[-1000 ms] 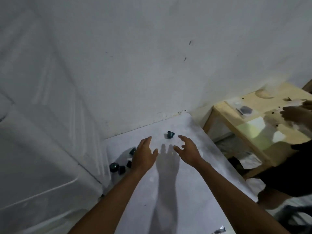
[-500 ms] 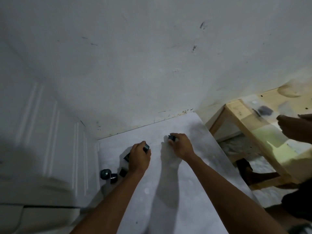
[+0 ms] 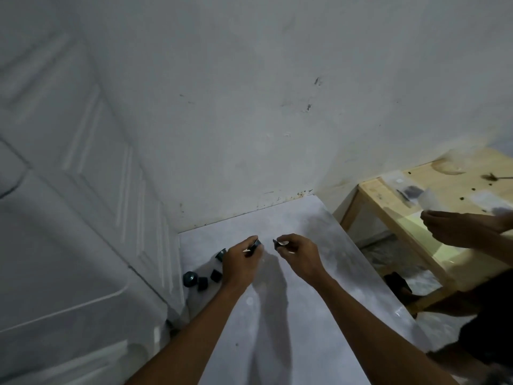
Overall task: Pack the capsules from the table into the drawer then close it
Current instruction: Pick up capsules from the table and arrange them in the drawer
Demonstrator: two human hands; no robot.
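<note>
pinching a capsule each, left hand [image 3: 241,262], right hand [image 3: 298,255], four loose capsules [image 3: 202,277] on table [image 3: 319,245]

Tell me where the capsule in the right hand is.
Head view, centre: the capsule is pinched in the right hand, just above the white table, beside the left hand.

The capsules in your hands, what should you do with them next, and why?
Probably lift both hands and carry them to the drawer, which is out of sight here. The left hand pinches one capsule, the right hand another, and four more capsules wait by the table edge.
</note>
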